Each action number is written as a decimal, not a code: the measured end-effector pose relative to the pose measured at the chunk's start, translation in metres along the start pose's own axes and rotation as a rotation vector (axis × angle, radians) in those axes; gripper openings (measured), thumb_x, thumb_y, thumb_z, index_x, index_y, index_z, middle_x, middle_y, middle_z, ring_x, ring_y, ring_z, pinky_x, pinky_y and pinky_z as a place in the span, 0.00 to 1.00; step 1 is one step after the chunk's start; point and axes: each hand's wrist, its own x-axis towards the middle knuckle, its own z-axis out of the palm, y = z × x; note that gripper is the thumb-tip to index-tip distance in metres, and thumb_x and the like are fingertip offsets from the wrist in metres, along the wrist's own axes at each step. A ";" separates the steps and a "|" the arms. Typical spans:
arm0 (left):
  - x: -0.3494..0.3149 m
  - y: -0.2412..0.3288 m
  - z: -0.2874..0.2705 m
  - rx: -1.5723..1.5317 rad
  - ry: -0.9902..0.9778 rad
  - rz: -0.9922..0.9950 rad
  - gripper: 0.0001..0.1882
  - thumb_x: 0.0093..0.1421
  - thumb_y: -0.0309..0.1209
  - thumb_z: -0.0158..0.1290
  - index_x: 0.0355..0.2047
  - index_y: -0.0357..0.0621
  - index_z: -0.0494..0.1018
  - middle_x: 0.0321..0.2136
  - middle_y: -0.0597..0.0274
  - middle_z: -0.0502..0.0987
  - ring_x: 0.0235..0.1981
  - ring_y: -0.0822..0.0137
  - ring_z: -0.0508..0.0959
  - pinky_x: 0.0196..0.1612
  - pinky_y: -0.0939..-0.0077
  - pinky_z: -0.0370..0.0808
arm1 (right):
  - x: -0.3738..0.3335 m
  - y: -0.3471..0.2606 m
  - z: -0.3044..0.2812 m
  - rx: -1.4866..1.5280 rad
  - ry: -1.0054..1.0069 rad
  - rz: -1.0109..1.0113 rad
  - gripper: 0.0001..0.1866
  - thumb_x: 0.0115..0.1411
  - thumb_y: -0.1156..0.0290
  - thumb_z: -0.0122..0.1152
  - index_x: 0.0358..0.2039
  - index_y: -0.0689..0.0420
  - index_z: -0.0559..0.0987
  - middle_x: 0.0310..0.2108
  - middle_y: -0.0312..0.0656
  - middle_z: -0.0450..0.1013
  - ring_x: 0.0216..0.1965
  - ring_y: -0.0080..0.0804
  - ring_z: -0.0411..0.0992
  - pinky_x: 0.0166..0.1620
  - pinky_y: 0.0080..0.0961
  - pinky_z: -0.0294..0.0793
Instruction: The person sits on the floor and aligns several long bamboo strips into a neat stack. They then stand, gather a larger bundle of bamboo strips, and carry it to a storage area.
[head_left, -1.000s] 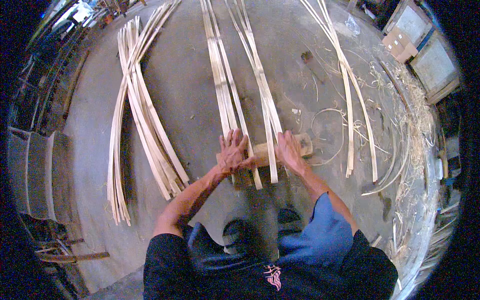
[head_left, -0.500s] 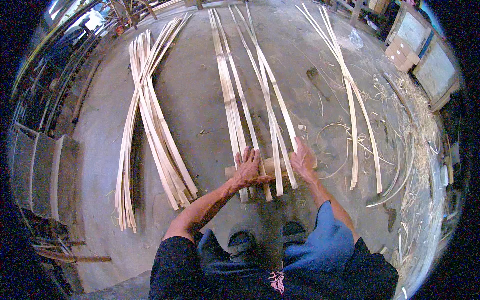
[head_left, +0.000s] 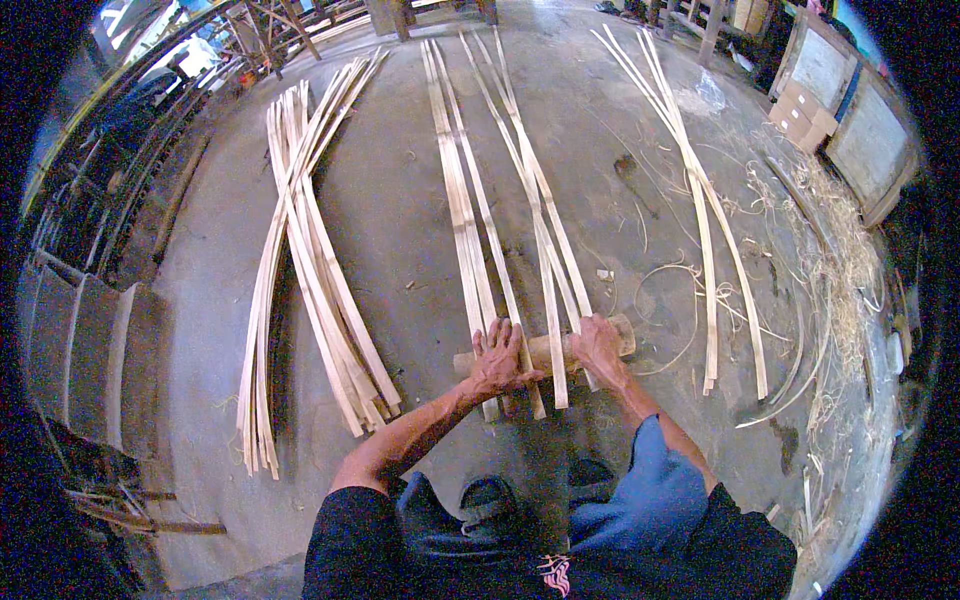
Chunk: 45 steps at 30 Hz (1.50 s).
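Observation:
Long pale bamboo strips (head_left: 455, 190) lie on the floor in front of me, their near ends resting across a short, thick wooden piece (head_left: 625, 337). My left hand (head_left: 497, 362) lies on the left group with its fingers spread and pointing away from me. My right hand (head_left: 598, 347) is closed over the rightmost strip (head_left: 560, 240) of the crossing group, close to that strip's near end. Its fingertips are partly hidden. Between my hands, several strip ends stick out past the wooden piece toward my feet.
At left lies a thick crossed bundle of strips (head_left: 320, 270); a smaller crossed group (head_left: 697, 210) lies at right. Thin shavings (head_left: 835, 260) litter the right side near a cardboard box (head_left: 800, 112). Grey blocks (head_left: 95, 350) stand at the left edge.
My right hand has come nearer to me along the rightmost strip, level with my left. My left hand stays spread on the left group. The whole view has shifted slightly.

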 end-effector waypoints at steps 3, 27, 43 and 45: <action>0.002 -0.001 0.005 -0.005 0.012 -0.015 0.56 0.38 0.67 0.46 0.55 0.32 0.45 0.57 0.42 0.44 0.60 0.49 0.38 0.55 0.44 0.34 | 0.004 -0.005 -0.009 0.126 -0.001 -0.139 0.14 0.55 0.68 0.42 0.39 0.63 0.69 0.22 0.44 0.68 0.19 0.33 0.68 0.21 0.27 0.71; 0.010 -0.008 0.019 0.014 0.045 -0.009 0.51 0.39 0.63 0.47 0.55 0.40 0.47 0.56 0.43 0.46 0.59 0.47 0.41 0.54 0.40 0.38 | -0.024 -0.036 0.037 1.113 -0.416 0.036 0.23 0.61 0.70 0.30 0.57 0.54 0.48 0.18 0.41 0.66 0.12 0.25 0.66 0.14 0.22 0.70; -0.004 -0.002 0.007 -0.021 0.015 0.012 0.53 0.37 0.63 0.50 0.56 0.42 0.45 0.56 0.43 0.47 0.59 0.47 0.40 0.55 0.43 0.40 | -0.024 -0.043 0.043 1.143 -0.189 0.091 0.22 0.61 0.64 0.36 0.55 0.57 0.55 0.13 0.34 0.62 0.11 0.20 0.62 0.13 0.17 0.64; -0.006 -0.003 0.007 -0.062 0.023 0.038 0.55 0.34 0.61 0.54 0.55 0.38 0.47 0.56 0.41 0.46 0.59 0.46 0.40 0.54 0.42 0.39 | -0.024 -0.043 0.043 1.101 -0.062 0.014 0.22 0.61 0.63 0.37 0.54 0.58 0.57 0.12 0.33 0.61 0.11 0.18 0.60 0.13 0.16 0.62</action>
